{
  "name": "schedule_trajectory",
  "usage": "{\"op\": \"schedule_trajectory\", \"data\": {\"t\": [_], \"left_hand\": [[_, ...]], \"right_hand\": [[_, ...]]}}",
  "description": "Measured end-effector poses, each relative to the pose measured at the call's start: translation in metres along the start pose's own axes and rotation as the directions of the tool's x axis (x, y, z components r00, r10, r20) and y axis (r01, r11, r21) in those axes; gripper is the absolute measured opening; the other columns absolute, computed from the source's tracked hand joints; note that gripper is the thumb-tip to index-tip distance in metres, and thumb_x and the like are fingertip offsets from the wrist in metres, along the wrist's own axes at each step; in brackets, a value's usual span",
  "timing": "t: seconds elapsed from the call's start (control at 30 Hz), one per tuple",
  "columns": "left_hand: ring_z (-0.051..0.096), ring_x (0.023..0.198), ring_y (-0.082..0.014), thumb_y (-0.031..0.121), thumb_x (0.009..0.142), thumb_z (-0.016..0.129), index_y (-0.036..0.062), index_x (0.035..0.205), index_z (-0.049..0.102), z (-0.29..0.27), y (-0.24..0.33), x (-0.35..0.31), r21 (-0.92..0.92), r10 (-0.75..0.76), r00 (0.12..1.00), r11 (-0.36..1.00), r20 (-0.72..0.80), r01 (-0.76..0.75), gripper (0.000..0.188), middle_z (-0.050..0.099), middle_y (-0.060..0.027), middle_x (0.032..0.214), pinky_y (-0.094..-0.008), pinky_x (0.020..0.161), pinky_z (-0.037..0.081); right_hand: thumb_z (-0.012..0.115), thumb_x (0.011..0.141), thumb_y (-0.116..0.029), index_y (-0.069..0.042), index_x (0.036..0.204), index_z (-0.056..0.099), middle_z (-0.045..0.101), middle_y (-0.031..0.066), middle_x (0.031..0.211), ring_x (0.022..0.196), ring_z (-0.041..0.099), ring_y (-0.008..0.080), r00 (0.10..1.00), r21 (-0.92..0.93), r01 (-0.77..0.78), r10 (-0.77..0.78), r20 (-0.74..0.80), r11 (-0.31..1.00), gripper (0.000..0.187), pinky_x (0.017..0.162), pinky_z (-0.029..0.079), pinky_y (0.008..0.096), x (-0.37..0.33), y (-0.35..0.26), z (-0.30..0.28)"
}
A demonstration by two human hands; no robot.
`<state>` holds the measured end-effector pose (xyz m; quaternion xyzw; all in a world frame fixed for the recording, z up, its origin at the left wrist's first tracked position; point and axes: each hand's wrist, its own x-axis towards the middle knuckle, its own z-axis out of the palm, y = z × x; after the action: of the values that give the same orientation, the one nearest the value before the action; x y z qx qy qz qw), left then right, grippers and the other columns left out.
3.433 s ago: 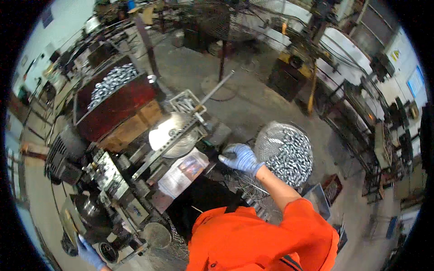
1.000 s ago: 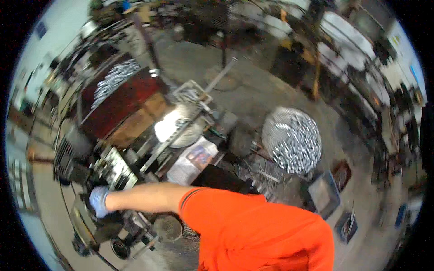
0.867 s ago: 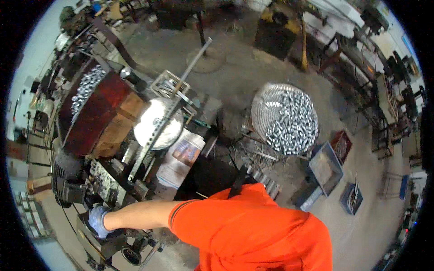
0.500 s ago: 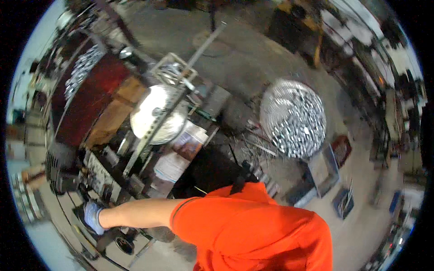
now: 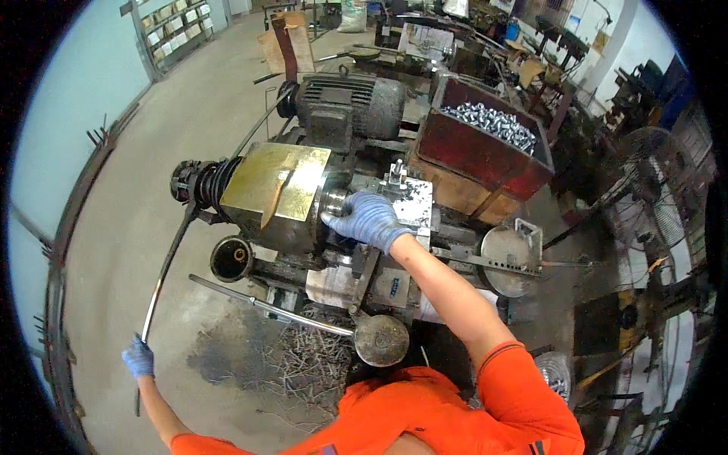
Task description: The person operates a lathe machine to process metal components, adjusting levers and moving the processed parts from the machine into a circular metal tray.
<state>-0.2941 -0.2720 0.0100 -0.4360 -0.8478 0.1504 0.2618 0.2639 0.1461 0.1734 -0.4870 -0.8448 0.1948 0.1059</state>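
A cluttered workshop floor (image 5: 152, 152) surrounds the lathe (image 5: 303, 197). Left hand (image 5: 139, 358) is closed round a long lever rod (image 5: 171, 265); right hand (image 5: 364, 218) cups the chuck (image 5: 334, 205), best kept steady, fingers clear of moving parts

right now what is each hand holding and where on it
The left hand grips a long thin lever at its lower end. The right hand rests on the lathe's chuck; whether it grips anything cannot be told.
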Motion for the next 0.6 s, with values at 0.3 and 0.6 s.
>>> {"op": "schedule_trajectory", "data": {"t": [0.3, 0.6], "left_hand": [[0.061, 0.065, -0.0312, 0.022, 0.076, 0.062, 0.0059, 0.099, 0.063, -0.053, 0.033, 0.034, -0.312, -0.299, 0.953, 0.902, 0.047, 0.298, 0.028, 0.063, -0.0159, 0.072, -0.0425, 0.058, 0.047], [0.057, 0.067, -0.0233, 0.030, 0.081, 0.062, -0.0002, 0.093, 0.063, -0.010, 0.303, -0.010, -0.931, 0.064, 0.936, 0.149, 0.346, 0.334, 0.032, 0.061, -0.0126, 0.073, -0.0346, 0.062, 0.045]], "right_hand": [[0.060, 0.074, -0.054, -0.007, 0.082, 0.070, 0.063, 0.0175, 0.102, 0.095, 0.060, 0.0328, 0.950, 0.111, 0.177, -0.140, -0.278, 0.978, 0.048, 0.086, 0.046, 0.0370, -0.011, 0.035, -0.010], [0.072, 0.072, -0.029, 0.001, 0.077, 0.067, 0.065, 0.0151, 0.098, 0.088, 0.063, 0.0259, 0.851, 0.161, -0.137, 0.199, -0.485, 0.977, 0.031, 0.076, 0.050, 0.0311, -0.170, 0.161, -0.085]]}}
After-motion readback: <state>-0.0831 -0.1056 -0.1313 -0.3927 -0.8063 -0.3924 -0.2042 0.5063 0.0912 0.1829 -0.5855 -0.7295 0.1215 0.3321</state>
